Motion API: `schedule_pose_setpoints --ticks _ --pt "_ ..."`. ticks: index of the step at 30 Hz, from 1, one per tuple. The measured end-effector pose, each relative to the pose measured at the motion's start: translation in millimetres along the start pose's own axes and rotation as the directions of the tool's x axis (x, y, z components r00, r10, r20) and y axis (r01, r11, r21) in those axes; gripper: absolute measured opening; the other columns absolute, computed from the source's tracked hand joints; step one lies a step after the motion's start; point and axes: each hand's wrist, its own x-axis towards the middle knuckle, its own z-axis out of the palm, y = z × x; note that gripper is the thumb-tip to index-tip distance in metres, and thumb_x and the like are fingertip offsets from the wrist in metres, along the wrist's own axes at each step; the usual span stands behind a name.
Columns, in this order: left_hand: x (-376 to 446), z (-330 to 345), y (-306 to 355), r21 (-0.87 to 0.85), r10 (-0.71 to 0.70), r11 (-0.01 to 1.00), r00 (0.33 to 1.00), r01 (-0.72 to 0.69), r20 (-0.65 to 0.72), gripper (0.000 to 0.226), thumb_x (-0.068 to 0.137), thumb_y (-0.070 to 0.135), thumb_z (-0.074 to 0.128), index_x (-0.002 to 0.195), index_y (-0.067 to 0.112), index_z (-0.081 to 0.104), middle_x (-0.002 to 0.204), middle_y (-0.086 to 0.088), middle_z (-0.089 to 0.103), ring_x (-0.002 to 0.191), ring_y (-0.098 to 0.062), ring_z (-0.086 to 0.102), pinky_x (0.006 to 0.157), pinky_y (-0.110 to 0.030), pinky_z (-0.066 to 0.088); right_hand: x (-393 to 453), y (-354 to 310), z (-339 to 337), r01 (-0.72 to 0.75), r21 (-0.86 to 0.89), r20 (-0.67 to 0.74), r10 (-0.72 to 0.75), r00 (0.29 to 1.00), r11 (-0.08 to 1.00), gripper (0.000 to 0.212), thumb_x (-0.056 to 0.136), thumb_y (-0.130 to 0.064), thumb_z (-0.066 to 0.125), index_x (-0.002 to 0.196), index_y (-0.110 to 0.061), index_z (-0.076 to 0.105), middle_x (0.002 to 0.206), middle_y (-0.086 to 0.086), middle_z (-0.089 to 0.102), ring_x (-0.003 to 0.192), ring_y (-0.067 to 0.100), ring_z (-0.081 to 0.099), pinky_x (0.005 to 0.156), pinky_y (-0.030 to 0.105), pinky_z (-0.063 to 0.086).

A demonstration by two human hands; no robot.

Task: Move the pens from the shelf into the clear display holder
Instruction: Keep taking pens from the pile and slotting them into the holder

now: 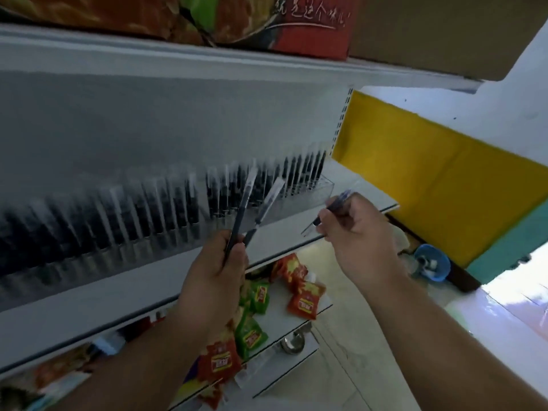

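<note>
A long clear display holder (321, 185) runs along the white shelf (124, 295), packed with several upright black pens (166, 209) with clear caps; its right end stands bare. My left hand (213, 271) is shut on two black pens (241, 212) that fan upward in front of the holder. My right hand (358, 241) pinches one blue-black pen (332, 210), tilted, tip pointing down-left, just in front of the holder's right end. The image is motion-blurred.
Below the pen shelf, a lower shelf carries red and green snack packets (302, 289). A red printed carton (311, 28) and a brown box (444, 31) sit on the shelf above. A yellow panel (430, 179) and a blue round object (433, 262) lie to the right.
</note>
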Motion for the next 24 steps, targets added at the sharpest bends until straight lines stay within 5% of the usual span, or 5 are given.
schedule_pose_setpoints --ticks 7,12,20,24 --pt "13 57 3 -0.021 -0.041 0.999 0.972 0.037 -0.231 0.015 0.104 0.020 0.039 0.093 0.015 0.048 0.062 0.004 0.039 0.052 -0.015 0.033 0.044 -0.024 0.029 101 20 -2 0.206 0.008 0.144 -0.205 0.968 0.979 0.022 0.094 -0.032 0.063 0.081 -0.016 0.055 0.077 -0.002 0.068 0.076 0.014 0.066 0.067 0.038 0.055" --pt "6 60 -11 0.023 -0.051 0.998 0.935 0.063 -0.351 0.020 0.103 0.029 0.043 0.086 0.029 0.053 0.061 0.005 0.042 0.053 -0.018 0.035 0.052 -0.036 0.030 135 25 27 0.306 -0.108 0.285 -0.266 0.921 0.946 0.021 0.096 -0.032 0.059 0.083 -0.019 0.050 0.071 -0.009 0.057 0.064 0.000 0.052 0.049 0.018 0.032" --pt "12 71 -13 -0.022 -0.106 0.994 0.906 0.106 -0.411 0.023 0.104 0.022 0.042 0.086 0.029 0.054 0.064 0.004 0.041 0.060 -0.021 0.032 0.059 -0.040 0.030 151 26 46 0.436 -0.195 0.403 -0.333 0.852 0.879 0.025 0.100 -0.031 0.050 0.090 -0.008 0.050 0.077 0.004 0.055 0.067 0.019 0.050 0.055 0.030 0.033" --pt "17 72 -10 -0.009 -0.084 0.996 0.905 0.089 -0.417 0.014 0.094 0.036 0.045 0.087 0.028 0.054 0.064 0.004 0.042 0.057 -0.020 0.033 0.055 -0.039 0.030 156 27 44 0.439 -0.225 0.400 -0.328 0.856 0.870 0.024 0.100 -0.031 0.049 0.089 -0.011 0.049 0.078 0.004 0.056 0.071 0.022 0.052 0.059 0.031 0.039"
